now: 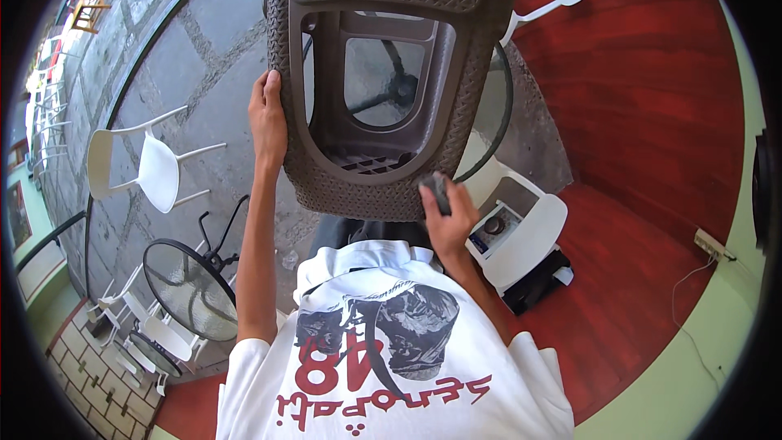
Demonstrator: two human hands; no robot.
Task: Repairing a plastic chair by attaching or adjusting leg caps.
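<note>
A brown plastic piece of furniture (454, 98) with a woven texture and open cut-outs fills the upper middle of the view. My left hand (269, 118) grips its left edge, fingers wrapped round it. My right hand (452, 216) holds a small dark grey block (434, 194), perhaps a sponge, at the lower right of the woven surface. Behind the brown piece is a glass table (489, 126) with a dark rim, partly hidden.
A white chair (542, 236) with a tray of small items stands at my right, beside red flooring (652, 114). Another white chair (163, 167) stands left on grey paving. A round glass table (175, 293), more chairs (147, 318) and a power strip (705, 243) are around.
</note>
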